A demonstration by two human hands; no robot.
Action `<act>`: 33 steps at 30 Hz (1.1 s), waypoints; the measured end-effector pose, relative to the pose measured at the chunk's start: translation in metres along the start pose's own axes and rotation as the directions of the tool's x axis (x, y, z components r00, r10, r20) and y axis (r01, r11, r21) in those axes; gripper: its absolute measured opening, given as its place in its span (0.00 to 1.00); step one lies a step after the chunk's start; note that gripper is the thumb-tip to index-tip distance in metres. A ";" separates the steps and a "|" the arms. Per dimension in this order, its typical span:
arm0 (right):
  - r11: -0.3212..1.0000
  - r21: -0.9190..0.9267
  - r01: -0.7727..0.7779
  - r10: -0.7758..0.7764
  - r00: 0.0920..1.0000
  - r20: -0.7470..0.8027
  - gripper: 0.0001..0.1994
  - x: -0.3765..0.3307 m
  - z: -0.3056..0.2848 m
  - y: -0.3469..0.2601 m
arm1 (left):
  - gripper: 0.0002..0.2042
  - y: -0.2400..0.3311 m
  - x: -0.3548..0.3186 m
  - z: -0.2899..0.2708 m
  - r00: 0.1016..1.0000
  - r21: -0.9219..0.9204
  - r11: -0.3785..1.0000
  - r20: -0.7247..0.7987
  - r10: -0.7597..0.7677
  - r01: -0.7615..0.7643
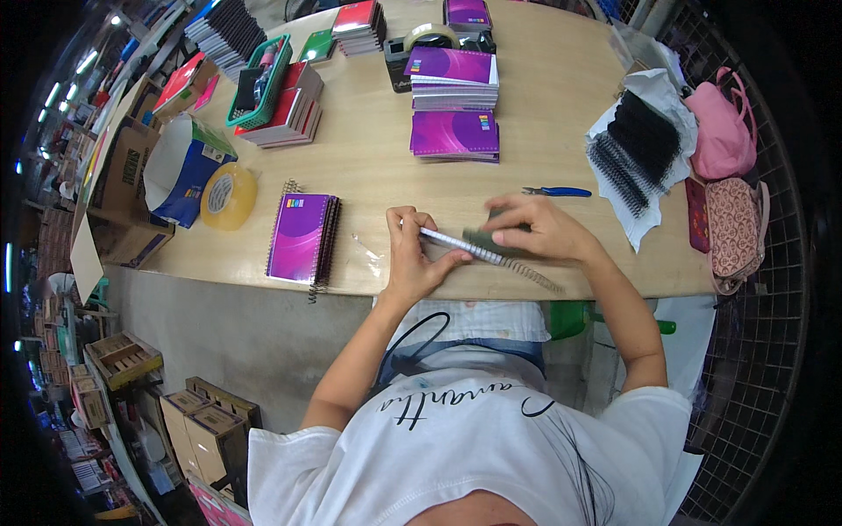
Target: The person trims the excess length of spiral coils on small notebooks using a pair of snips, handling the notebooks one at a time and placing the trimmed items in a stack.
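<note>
Remotely, I see the left hand (412, 256) holding a notebook (463, 245), the right hand (537, 228) beside it, 1 pair of blue pliers (563, 191) beyond it.

Held notebook (453, 241) between bound notebooks (300, 237) left and wire coils (643, 138) right, 1 pair of pliers (563, 191) behind.

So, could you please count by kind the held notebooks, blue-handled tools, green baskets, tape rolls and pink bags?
Held notebooks: 1
Blue-handled tools: 1
Green baskets: 1
Tape rolls: 2, one loose, one mounted
Pink bags: 2, one plain, one patterned
Total: 7
</note>
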State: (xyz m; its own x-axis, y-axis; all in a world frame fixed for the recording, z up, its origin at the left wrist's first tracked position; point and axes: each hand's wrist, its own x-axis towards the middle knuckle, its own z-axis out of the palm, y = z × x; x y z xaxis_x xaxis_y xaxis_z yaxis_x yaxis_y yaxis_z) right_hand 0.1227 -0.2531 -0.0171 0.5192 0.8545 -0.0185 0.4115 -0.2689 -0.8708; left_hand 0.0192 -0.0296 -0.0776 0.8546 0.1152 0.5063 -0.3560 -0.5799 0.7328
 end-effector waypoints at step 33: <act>1.000 0.018 0.001 0.003 0.978 -0.208 0.20 0.023 0.013 0.000 | 0.24 -0.035 0.005 -0.009 0.935 -0.828 0.443 0.256 -0.247 0.344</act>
State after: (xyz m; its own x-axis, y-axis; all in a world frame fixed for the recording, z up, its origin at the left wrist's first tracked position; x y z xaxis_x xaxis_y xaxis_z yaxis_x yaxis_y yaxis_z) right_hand 0.1255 -0.2276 -0.0240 0.6647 0.7427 0.0811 0.3981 -0.2602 -0.8796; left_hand 0.0325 -0.0010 -0.0964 0.9834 0.0444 0.1759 -0.1769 0.4500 0.8753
